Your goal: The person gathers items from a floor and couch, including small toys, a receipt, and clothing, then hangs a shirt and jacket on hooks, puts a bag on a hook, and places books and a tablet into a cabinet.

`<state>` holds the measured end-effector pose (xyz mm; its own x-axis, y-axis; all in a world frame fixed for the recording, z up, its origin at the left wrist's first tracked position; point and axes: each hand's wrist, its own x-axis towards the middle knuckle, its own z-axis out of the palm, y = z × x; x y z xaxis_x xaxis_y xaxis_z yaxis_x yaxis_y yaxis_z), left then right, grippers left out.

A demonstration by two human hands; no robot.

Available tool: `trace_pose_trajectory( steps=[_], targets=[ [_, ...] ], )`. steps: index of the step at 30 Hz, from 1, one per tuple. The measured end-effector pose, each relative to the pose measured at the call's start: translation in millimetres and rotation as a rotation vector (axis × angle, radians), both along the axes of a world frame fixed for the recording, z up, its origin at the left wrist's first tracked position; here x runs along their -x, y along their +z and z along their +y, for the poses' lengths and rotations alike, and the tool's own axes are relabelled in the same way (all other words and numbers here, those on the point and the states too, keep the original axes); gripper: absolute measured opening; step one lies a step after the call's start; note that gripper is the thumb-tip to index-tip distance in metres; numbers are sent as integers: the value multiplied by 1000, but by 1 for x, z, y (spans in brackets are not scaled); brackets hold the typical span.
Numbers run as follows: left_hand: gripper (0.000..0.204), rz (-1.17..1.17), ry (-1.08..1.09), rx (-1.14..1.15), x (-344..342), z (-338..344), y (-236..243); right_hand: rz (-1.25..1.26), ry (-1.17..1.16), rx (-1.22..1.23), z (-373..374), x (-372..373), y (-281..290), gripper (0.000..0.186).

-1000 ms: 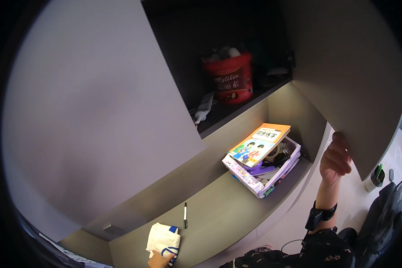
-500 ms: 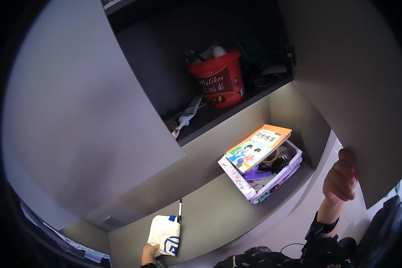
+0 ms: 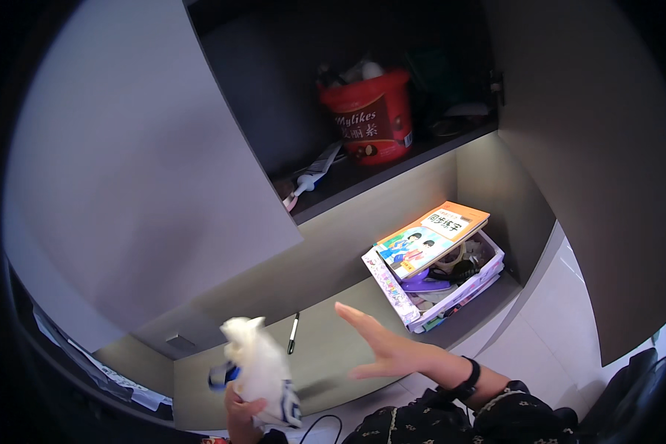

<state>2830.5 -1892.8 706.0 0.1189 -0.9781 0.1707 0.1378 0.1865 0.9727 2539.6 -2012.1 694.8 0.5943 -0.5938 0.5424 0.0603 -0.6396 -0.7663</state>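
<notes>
My left hand (image 3: 242, 407) grips a white cloth pouch (image 3: 263, 370) with blue markings, held upright above the near part of the shelf and slightly blurred. A blue piece sticks out at the pouch's left side. My right hand (image 3: 377, 348) is over the shelf, fingers and thumb spread, with nothing in it. Between the pouch and this hand, a black-and-white pen (image 3: 294, 333) lies on the grey shelf (image 3: 333, 322).
A patterned box (image 3: 394, 292) full of odds and ends stands on the shelf's right, with an orange-covered book (image 3: 433, 237) across its top. Higher up, the open cupboard holds a red bucket (image 3: 370, 118) and a white tube (image 3: 318, 170). The cupboard door (image 3: 584, 163) stands open at right.
My right hand has let go of the door and moved left over the shelf. My left hand has lifted and turned the pouch; the pen lies on the shelf apart from it.
</notes>
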Motion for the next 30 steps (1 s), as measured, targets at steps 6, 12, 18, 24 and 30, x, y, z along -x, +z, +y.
trace_pose_trajectory(
  steps=[6, 12, 18, 24, 30],
  targets=[
    [34, -292, -545, 274, 62, -23, 43, -189, 464, -575, -6, 0, -5, 95],
    [36, -478, -773, 234, 89, -54, 79, -41, 478, -810, -3, 29, -17, 58],
    [32, -124, -431, 129, 90, -70, 32, -517, 307, -924, -8, 61, 16, 52],
    [30, 107, -629, -6, 122, -83, -1, -891, 380, -1166, -7, 36, 41, 70],
    [28, -29, -890, -170, 136, -85, -19, -930, 372, -1193, -4, 51, 37, 67]
  ],
)
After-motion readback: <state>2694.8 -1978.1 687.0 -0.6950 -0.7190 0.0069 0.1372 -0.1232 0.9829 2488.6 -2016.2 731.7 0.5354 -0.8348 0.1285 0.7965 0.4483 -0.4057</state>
